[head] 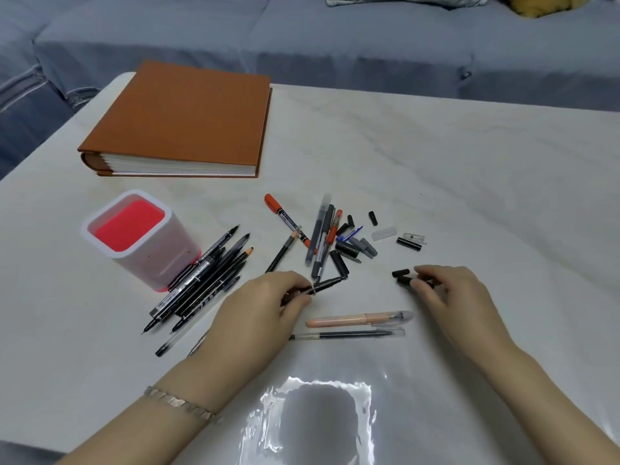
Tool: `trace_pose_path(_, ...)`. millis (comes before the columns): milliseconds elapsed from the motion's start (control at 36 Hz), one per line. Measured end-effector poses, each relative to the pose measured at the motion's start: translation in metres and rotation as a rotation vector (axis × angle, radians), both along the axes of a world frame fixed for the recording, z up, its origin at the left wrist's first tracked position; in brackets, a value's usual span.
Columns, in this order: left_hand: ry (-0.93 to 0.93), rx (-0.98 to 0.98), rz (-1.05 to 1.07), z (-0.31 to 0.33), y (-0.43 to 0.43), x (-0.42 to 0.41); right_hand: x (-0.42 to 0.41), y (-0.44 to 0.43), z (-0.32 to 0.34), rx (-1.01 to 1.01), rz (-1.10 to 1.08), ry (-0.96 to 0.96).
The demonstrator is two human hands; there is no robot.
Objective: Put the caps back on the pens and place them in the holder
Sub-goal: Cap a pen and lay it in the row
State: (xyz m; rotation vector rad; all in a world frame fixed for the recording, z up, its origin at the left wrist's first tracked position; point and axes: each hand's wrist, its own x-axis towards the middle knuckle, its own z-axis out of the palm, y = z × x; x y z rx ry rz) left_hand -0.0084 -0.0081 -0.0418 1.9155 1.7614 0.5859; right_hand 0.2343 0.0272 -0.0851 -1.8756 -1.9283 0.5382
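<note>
A: Two hands busy?
B: Yes. The left hand (265, 307) grips a black pen (327, 284); the right hand (449, 290) pinches a black cap (404, 280), with a second cap (401, 272) just beside it.
A: Holder?
B: The holder (181, 250) stands upright at the left of the table (469, 162), in front of a book (181, 119). A heap of pens (204, 283) lies between it and the left hand. Loose caps (355, 246) lie beyond the hands; a peach pen (355, 319) and a clear pen (349, 335) lie nearer.

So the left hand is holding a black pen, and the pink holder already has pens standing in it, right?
Not quite. The left hand does hold a black pen, but the pink holder has nothing in it; the head view shows the pens lying on the table beside it.
</note>
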Motion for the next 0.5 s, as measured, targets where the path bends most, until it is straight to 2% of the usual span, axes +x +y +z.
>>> trace_pose_path(167,-0.085,-0.043,-0.007,-0.009,-0.001,0.011,0.029,-0.004,0.002,0.017,-0.211,-0.193)
trace_pose_path(306,-0.082,-0.036,-0.051,-0.011,-0.001,0.022,0.041,-0.009,-0.001,-0.193,-0.325,-0.328)
trace_pose_path(500,-0.118,-0.043,-0.043,-0.006,0.001,0.028,0.036,-0.010,0.009,-0.167,-0.318,-0.173)
